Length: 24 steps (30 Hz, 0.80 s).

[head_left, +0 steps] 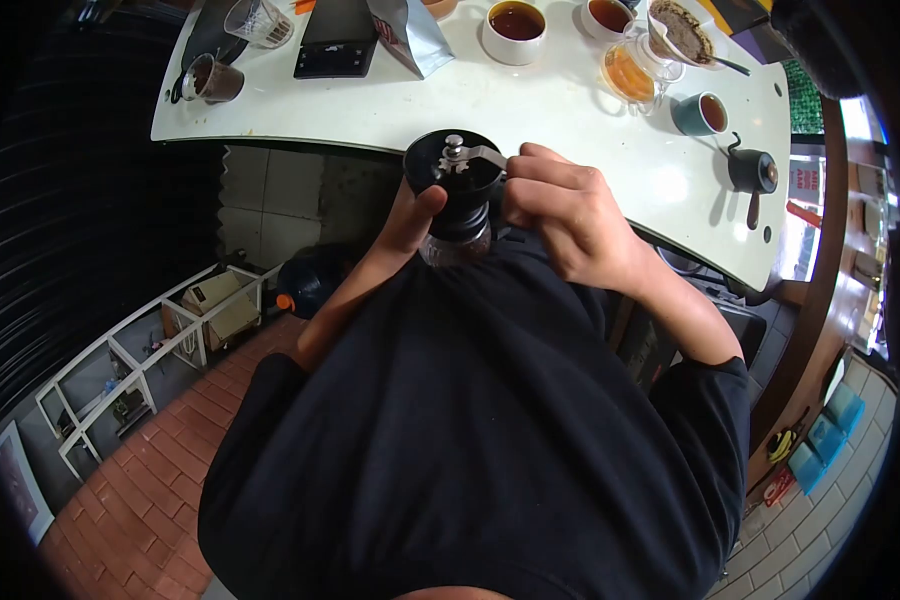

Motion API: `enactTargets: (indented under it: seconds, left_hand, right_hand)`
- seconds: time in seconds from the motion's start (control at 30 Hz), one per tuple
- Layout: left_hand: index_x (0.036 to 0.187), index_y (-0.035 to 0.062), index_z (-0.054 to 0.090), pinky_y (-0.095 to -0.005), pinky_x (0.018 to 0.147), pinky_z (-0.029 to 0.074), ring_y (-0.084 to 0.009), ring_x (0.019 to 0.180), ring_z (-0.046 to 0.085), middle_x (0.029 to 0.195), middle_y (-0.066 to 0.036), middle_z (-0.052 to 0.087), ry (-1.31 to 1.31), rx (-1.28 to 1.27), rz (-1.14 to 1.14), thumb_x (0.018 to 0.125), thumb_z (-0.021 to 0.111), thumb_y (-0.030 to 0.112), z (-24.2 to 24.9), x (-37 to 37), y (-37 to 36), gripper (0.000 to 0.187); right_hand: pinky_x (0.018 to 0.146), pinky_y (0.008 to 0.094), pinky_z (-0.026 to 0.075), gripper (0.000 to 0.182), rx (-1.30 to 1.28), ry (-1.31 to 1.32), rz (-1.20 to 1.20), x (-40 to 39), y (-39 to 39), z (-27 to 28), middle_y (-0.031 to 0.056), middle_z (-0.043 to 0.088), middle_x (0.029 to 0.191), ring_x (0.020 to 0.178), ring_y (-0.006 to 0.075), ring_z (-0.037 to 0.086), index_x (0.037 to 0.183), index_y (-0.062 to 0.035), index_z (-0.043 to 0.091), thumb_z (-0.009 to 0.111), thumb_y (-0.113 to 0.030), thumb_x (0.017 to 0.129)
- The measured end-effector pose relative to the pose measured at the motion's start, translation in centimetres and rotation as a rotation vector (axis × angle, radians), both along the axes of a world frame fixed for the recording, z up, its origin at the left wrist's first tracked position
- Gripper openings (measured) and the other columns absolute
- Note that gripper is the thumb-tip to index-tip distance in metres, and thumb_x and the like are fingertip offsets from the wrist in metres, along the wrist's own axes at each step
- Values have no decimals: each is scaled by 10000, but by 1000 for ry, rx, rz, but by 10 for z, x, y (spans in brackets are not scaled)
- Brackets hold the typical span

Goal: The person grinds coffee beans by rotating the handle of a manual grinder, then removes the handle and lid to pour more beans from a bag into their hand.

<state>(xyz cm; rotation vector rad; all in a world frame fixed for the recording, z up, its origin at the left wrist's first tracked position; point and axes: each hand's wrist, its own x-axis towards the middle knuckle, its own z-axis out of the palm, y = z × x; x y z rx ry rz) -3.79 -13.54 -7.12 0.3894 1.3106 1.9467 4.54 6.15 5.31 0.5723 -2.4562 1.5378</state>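
A black hand coffee grinder (460,215) with a clear lower jar stands upright close to my chest, just off the table's front edge. My left hand (417,215) is wrapped around its body from the left, thumb showing in front and the other fingers hidden. On top, a metal crank handle (485,155) reaches to the right. The fingers of my right hand (565,205) are closed around the crank's outer end, covering its knob. Dark grounds seem to sit in the clear jar, partly hidden by my shirt.
The white table (370,115) holds a black scale (336,58), a silver bag (410,38), a tipped cup of grounds (213,80), a white cup (515,45), a glass server (632,75), a paper filter with wet grounds (682,30), a teal cup (697,117) and a small dark kettle (751,172).
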Motion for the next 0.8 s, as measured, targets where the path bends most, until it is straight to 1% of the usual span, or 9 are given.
enactTargets:
  seconds: [0.1,0.17,0.2,0.3,0.4,0.5,0.57,0.7,0.8]
  left_hand:
    - [1178,21,570,-287,840,496,-114,970,600,1059,-27,621,-70,13,-33,710,798,603,17,1,-1,780]
    - [1145,33,575,-286,819,493,-121,942,598,1042,-19,618,357,-160,-442,727,832,495,-6,-36,-10,674]
    - [1145,33,575,-286,819,493,-121,942,598,1042,-19,618,367,-157,-439,727,832,495,-3,-34,-7,674]
    - [1139,34,574,-292,850,478,-126,961,587,1044,-21,618,238,-63,-187,713,851,466,8,-1,17,668]
    - [1159,21,567,-303,899,460,-129,1000,573,1063,-36,621,142,-10,-73,703,846,507,12,10,30,722]
    - [1183,5,554,-300,913,454,-127,1016,567,1081,-46,619,155,-21,-66,700,818,583,24,13,25,799]
    - [1207,-9,544,-307,885,493,-139,984,608,1062,-69,643,231,-40,-26,723,735,684,14,17,19,866]
    - [1216,-15,543,-327,752,575,-191,863,683,988,-125,676,-307,46,139,738,632,766,0,12,-15,919]
    - [1179,-8,575,-307,752,552,-165,870,665,989,-98,670,-1,-60,191,731,673,739,4,12,-16,876]
  right_hand:
    - [660,407,428,222,-112,156,94,-7,-19,10,164,474,788,747,341,488,782,15,533,489,86,576]
    - [728,434,451,264,-70,275,304,-7,-50,6,164,506,885,813,344,504,886,-18,569,571,30,626]
    - [757,448,464,283,-20,296,339,-12,-65,9,171,525,912,839,350,509,951,-8,583,602,0,670]
    - [823,441,492,305,193,317,410,-81,-71,14,224,609,907,946,387,600,1006,40,598,628,-38,713]
    - [741,467,467,130,330,73,362,-158,-60,-27,219,614,793,799,415,593,953,14,551,490,-53,859]
    - [719,449,422,125,358,-163,309,-168,-33,-47,198,550,760,751,362,548,913,-8,508,439,-105,953]
    - [729,447,426,125,254,-87,247,-169,-21,-76,192,556,778,758,348,552,936,-14,522,449,-114,957]
    - [742,434,452,137,372,-248,161,-123,38,-101,209,595,828,830,377,597,1001,0,563,480,-87,936]
    - [764,426,480,154,236,-67,32,-55,30,-45,226,593,853,849,396,598,959,30,587,518,36,821]
